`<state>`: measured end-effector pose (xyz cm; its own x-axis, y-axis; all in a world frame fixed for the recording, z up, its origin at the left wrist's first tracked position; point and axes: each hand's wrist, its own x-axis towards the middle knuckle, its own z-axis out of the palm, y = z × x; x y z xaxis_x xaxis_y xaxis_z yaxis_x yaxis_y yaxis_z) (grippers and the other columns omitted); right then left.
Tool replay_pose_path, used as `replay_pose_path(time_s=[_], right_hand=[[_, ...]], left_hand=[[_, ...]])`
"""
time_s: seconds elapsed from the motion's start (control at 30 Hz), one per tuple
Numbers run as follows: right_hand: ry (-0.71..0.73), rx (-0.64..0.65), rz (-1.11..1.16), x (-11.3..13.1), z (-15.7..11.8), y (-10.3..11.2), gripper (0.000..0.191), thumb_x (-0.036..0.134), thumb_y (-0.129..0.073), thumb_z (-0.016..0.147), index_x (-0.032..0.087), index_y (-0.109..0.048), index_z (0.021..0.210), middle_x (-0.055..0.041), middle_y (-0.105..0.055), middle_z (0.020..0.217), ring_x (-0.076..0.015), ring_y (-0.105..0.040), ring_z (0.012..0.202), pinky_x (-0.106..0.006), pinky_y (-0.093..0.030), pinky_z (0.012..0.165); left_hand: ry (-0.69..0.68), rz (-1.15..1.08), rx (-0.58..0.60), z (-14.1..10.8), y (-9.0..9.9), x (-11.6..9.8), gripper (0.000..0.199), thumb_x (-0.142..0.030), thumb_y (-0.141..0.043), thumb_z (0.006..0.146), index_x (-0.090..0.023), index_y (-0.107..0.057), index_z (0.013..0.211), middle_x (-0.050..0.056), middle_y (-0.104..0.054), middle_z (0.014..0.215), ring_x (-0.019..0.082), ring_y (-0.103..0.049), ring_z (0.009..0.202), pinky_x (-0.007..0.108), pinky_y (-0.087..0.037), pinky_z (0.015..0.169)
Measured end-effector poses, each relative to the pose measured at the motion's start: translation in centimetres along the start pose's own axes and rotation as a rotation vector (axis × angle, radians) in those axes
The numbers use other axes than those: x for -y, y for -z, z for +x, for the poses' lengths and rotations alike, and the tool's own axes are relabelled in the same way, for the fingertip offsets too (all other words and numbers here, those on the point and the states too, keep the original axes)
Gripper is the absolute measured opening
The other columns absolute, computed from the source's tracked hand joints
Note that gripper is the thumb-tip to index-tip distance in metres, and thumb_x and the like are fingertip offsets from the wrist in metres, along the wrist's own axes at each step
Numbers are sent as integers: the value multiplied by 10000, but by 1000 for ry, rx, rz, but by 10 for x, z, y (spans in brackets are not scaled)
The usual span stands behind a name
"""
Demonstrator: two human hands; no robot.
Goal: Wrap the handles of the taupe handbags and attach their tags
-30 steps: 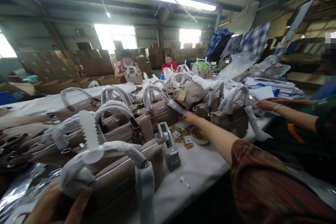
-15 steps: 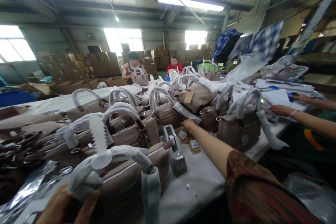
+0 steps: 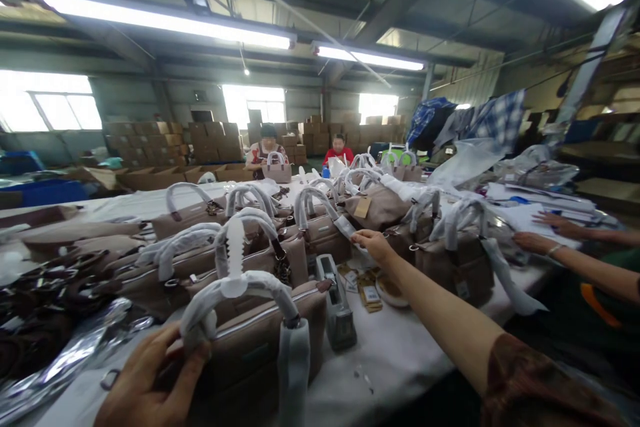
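In the foreground stands a taupe handbag (image 3: pixel 265 340) with a silver zip and handles wrapped in white padding. My left hand (image 3: pixel 155 373) is closed around the near end of its wrapped handle (image 3: pixel 197 310). A white toothed plastic strip (image 3: pixel 233 247) stands up from that handle. My right hand (image 3: pixel 375 247) reaches over the table with its fingers pinched together, beside the loose wrapping end of another bag's handle; what they hold is too small to make out. Below it lie brown paper tags (image 3: pixel 370 297) with white labels and a round pale item (image 3: pixel 393 290), partly hidden by my forearm.
A grey tape dispenser (image 3: pixel 337 310) stands right of the near bag. Several wrapped handbags (image 3: pixel 320 233) crowd the table, and dark straps (image 3: pixel 35 320) pile up at left. A co-worker's hands (image 3: pixel 537 243) rest near papers at right. Two people sit across the table.
My right hand has lifted slightly up and away from the tags, uncovering the round pale item. The left hand keeps its hold on the handle. The view has tilted upward and turned a little left.
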<state>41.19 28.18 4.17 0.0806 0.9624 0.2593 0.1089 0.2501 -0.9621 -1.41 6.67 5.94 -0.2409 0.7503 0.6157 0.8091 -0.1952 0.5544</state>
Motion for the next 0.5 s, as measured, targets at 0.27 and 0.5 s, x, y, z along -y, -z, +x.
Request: replay_pose_path(time_s=[0.27,0.5], right_hand=[[29,318,209,109,-110,-52,277,449,-732,757,176,-694,783,23,-590,561,-131,-569,566,-262,-460,590],[-184,559,-82,107,-214,-140,244,356,-632,790,160,-645,645,57,-437,437,-83,-382,381,-212,-274,383]], left_hand=[[141,-106,217,2,20,-24,342,-462,-637,805,-239,-654,1064,25,-744,945,220,-708,818,301,-571,740],[100,-385,426,10,29,-24,176,-250,-573,827,-174,-645,967,24,-699,842,192,-661,805,284,-522,733]])
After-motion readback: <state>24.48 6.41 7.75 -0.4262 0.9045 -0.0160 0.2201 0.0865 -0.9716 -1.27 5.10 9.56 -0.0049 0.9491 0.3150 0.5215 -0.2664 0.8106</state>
